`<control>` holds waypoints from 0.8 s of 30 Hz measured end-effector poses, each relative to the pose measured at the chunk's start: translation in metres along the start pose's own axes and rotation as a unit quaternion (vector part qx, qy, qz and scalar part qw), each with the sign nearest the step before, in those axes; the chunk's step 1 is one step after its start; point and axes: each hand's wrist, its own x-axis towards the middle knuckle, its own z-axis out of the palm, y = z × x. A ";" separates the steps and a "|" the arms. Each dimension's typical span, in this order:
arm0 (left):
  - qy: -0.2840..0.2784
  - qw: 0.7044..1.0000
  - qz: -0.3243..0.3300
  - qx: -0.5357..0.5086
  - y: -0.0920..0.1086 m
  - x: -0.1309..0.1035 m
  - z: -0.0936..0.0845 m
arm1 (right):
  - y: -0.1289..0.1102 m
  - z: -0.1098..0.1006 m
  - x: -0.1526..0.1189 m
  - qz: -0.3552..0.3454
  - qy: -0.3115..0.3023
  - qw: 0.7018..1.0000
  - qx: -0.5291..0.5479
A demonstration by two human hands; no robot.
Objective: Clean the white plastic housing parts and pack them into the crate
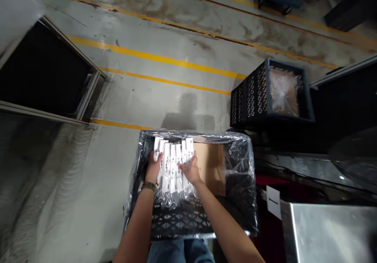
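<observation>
A black plastic crate [176, 223] lined with clear plastic film [240, 159] is in front of my body. In its left half stands a row of several slim white boxes [172, 164] with small dark print, packed side by side. My left hand [153, 168] grips the row at its left end, fingers over the outer box. At the right end, my right hand [190, 171] holds the row, its thumb across the box faces. The undersides of the boxes are hidden. A brown cardboard sheet [206, 160] lies in the crate right of the boxes.
Dark stacked crates [250, 94] stand ahead right, the top one holding cardboard and clear plastic. A metal surface [332, 231] and a white tag [273, 202] are at the lower right. A dark-panelled frame [44, 72] is left. Yellow lines [165, 59] cross the floor.
</observation>
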 end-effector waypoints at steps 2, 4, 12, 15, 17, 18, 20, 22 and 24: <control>0.019 0.989 0.111 0.098 0.009 -0.032 0.010 | -0.009 0.013 -0.005 0.015 0.011 0.998 -0.064; -0.033 0.959 0.213 0.184 0.005 -0.058 0.019 | -0.013 0.015 -0.011 0.009 -0.002 0.994 -0.111; -0.137 0.858 0.324 0.375 -0.045 -0.018 -0.010 | 0.013 -0.047 -0.033 0.000 -0.051 0.980 -0.191; -0.112 0.843 0.339 0.402 -0.037 -0.010 -0.003 | 0.010 -0.043 -0.041 -0.008 -0.067 0.973 -0.221; -0.102 0.833 0.351 0.415 -0.034 -0.021 0.006 | 0.007 -0.038 -0.046 -0.016 -0.082 0.967 -0.240; -0.106 0.825 0.360 0.422 -0.034 -0.030 0.009 | 0.006 -0.038 -0.049 -0.022 -0.091 0.964 -0.248; -0.134 0.803 0.383 0.436 -0.040 -0.050 0.011 | 0.010 -0.042 -0.058 -0.037 -0.109 0.959 -0.261; -0.173 0.780 0.399 0.449 -0.050 -0.065 0.010 | 0.020 -0.049 -0.070 -0.055 -0.125 0.954 -0.266; -0.194 0.768 0.399 0.462 -0.060 -0.070 0.008 | 0.034 -0.054 -0.083 -0.070 -0.134 0.953 -0.263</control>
